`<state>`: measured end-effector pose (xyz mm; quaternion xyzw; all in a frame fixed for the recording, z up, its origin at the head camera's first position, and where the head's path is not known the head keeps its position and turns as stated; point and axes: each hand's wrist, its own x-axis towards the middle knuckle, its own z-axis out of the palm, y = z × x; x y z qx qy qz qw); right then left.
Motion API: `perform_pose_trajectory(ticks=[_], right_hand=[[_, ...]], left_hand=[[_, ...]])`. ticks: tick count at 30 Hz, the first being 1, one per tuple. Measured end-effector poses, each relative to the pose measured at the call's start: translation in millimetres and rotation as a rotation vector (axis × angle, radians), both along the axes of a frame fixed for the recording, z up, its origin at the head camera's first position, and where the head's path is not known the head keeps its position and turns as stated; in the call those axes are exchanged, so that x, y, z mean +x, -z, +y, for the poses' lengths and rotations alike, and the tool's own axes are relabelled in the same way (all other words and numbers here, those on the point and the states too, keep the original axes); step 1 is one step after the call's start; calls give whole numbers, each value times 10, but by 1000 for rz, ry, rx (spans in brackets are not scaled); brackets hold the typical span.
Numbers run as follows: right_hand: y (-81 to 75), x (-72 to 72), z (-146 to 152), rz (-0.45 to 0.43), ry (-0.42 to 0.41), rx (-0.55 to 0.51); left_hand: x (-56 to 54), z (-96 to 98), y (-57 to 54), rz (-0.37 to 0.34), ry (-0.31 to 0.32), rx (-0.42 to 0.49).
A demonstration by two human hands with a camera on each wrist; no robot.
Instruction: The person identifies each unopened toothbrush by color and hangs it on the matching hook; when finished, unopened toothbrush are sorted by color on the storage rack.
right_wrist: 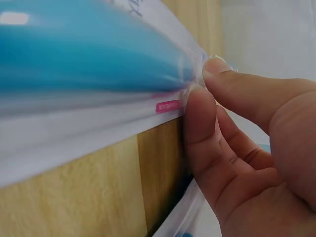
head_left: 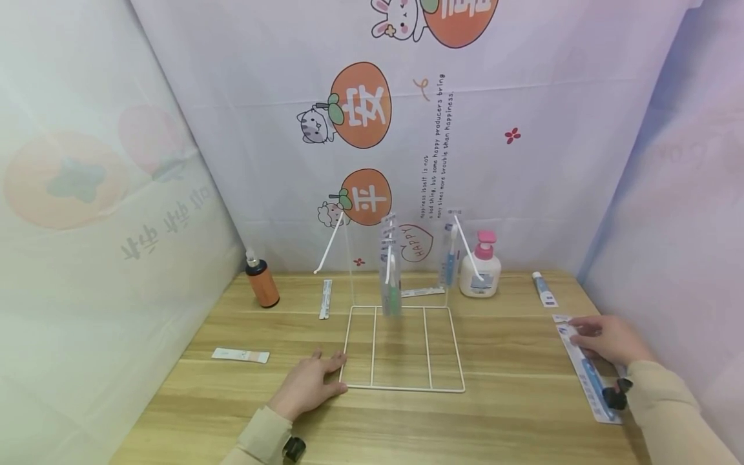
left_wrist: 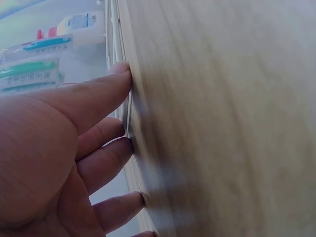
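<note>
A white wire display rack (head_left: 402, 389) with three hooks stands on the wooden table. My left hand (head_left: 310, 384) rests on its front left corner, fingers spread, with the thumb (left_wrist: 106, 91) touching the wire. At the right, my right hand (head_left: 610, 339) pinches a packaged blue toothbrush (head_left: 588, 374) between thumb and index finger near the card's upper end. Part of another package (right_wrist: 190, 210) shows below this hand. Packaged toothbrushes (head_left: 391, 278), a green one in front, hang from the middle hook, and a packaged blue toothbrush (head_left: 450, 258) hangs at the right hook.
A pink-topped pump bottle (head_left: 480, 274) stands behind the rack's right side, an orange bottle (head_left: 263, 284) at the back left. A toothpaste tube (head_left: 544, 289) lies back right. Slim white packets (head_left: 240, 355) lie left of and behind the rack. Cloth walls enclose the table.
</note>
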<state>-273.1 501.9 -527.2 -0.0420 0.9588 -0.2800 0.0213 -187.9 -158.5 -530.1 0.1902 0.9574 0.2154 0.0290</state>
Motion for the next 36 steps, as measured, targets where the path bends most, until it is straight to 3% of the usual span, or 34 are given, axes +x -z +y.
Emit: perform_pose_trajectory(ticks=[7,15,23,28,36], right_hand=[[32,-22,-6,-34,10,-77],[49,-33,-21,-22,20,-56],[61,-27,-51,79,22,-30],[39,-1,-88,94,16,-30],[-34,101,-276,160,39,-139]], left_hand=[[-9,-5,-12,-3,2,-3],[-4,-15,-19,-7,-5,-2],[-3,6,-32,6,1,-5],[12,16,-45,8,6,4],[33,21,-54,5,7,12]])
